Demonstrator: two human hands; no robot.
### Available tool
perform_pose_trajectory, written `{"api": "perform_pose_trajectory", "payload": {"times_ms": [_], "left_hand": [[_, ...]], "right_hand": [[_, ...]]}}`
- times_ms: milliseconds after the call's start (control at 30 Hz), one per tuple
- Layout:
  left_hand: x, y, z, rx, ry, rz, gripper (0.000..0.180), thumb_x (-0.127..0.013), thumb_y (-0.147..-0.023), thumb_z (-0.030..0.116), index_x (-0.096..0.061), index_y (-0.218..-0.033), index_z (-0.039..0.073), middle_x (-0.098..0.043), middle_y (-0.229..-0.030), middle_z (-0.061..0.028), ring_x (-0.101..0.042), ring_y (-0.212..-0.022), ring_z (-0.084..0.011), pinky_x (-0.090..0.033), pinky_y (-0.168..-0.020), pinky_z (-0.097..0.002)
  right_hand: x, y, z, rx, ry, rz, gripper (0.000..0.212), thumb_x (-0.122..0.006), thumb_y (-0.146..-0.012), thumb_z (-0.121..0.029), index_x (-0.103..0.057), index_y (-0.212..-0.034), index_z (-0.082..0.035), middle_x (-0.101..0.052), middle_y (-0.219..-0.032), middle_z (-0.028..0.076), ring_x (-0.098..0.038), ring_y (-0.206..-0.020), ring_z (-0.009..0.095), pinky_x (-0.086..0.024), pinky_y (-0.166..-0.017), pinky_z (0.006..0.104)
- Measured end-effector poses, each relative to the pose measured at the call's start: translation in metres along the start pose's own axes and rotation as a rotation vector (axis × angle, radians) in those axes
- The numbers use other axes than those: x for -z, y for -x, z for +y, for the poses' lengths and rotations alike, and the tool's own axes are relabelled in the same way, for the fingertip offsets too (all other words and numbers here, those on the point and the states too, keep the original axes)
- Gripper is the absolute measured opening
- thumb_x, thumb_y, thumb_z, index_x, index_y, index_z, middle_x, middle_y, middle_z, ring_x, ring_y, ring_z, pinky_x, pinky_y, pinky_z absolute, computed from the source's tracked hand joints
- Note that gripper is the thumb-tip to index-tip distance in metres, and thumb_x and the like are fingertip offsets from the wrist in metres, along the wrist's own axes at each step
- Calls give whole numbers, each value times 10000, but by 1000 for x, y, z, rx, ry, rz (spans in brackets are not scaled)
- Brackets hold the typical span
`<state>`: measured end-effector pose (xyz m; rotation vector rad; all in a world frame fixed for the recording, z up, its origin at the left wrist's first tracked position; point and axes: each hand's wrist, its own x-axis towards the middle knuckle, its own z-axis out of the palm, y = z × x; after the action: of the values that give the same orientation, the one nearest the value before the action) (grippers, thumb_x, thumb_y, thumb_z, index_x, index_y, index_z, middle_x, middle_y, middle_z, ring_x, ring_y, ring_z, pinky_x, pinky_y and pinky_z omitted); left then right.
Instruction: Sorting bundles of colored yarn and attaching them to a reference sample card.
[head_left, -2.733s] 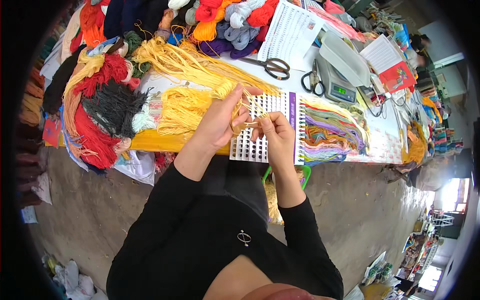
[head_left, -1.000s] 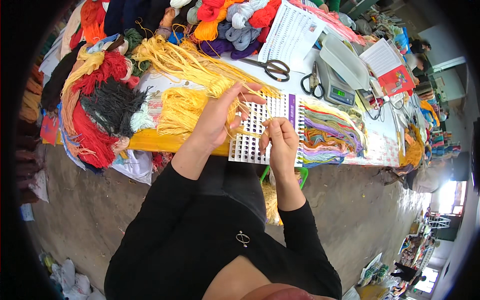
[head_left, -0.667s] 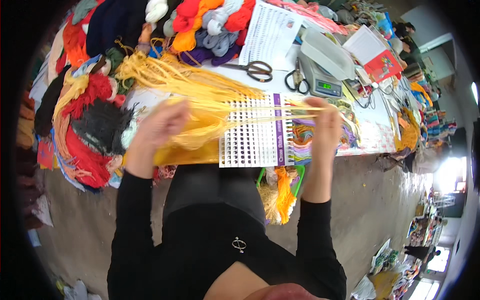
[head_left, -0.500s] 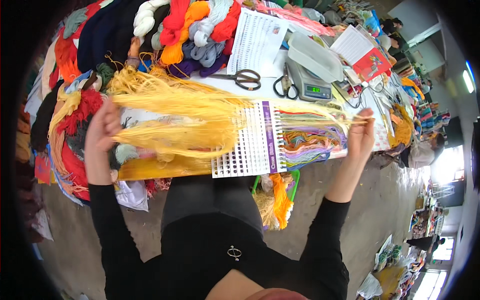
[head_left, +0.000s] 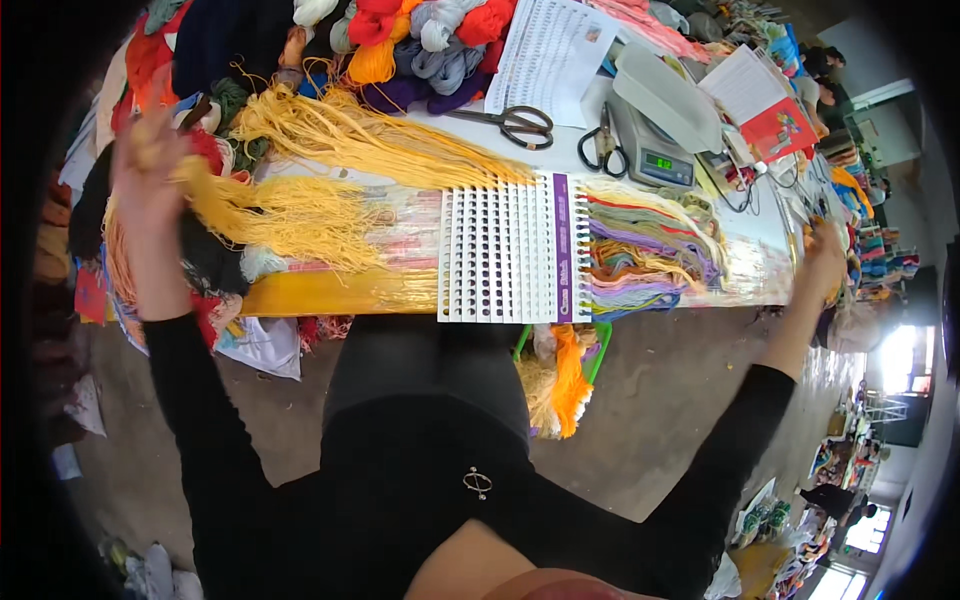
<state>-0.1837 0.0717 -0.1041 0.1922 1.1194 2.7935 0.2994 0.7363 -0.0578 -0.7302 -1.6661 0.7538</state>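
Far to the left, my left hand, smeared by motion, is closed round one end of a yellow thread bundle. The loose strands of this bundle hang to the right over a clear plastic sheet. Stretched out at the table's right end, my right hand has its fingers curled beside orange-yellow yarn; what is in them is hidden. Between my hands lie white perforated thread cards with a purple strip. Multicoloured threads run out from their right edge. A second yellow hank lies behind, reaching the cards' top edge.
Black-handled scissors and a second pair lie behind the cards. Beside them a digital scale carries a clear plastic tray. Printed sheets and piled skeins fill the back. A green-rimmed basket stands below the table edge.
My hands have moved apart, the left up and left, the right farther right. The yellow threads stretched across the cards are now off them, trailing from my left hand.
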Motion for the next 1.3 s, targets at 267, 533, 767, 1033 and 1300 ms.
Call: {"api": "perform_pose_trajectory", "payload": {"times_ms": [267,533,767,1033,1300], "left_hand": [[-92,112,-252,1090,-195,-350,404,-504,-890,321,-496,-1169,29,-512,-1165,-118,-551,-970,-221,-493,-698,-295],[-100,107,-316,1246,-310,-285,353,-480,-904,331,-493,-1075,23,-556,-937,-87,-621,-809,-237,-531,-663,-332],[-114,102,-347,795,-768,-439,92,-502,-765,40,-581,-805,16,-593,-652,-66,-537,-453,-128,-389,-396,-255],[-106,96,-347,556,-1203,-601,200,-517,-789,131,-623,-652,31,-604,-577,-49,-575,-445,-129,-448,-466,-263],[-111,42,-244,1287,334,-660,212,-476,-902,91,-463,-1042,-67,-468,-678,-20,-333,-421,10,-236,-313,-77]], "right_hand": [[-255,243,-18,-324,-110,-971,196,-577,-846,-176,-584,-868,18,-619,-645,60,-571,-530,95,-441,-506,219],[-301,269,14,-483,-43,-967,183,-577,-809,-163,-614,-735,0,-571,-588,11,-473,-459,62,-364,-427,205],[-305,273,18,-451,135,-840,247,-594,-724,-264,-639,-725,-21,-598,-577,20,-537,-501,108,-406,-487,239],[-301,278,1,-501,-20,-858,249,-601,-759,-225,-582,-877,-7,-558,-606,22,-493,-531,80,-361,-488,202],[-291,295,-8,-90,390,-678,248,-557,-809,-301,-558,-958,-102,-588,-644,57,-578,-619,239,-419,-574,353]]}}
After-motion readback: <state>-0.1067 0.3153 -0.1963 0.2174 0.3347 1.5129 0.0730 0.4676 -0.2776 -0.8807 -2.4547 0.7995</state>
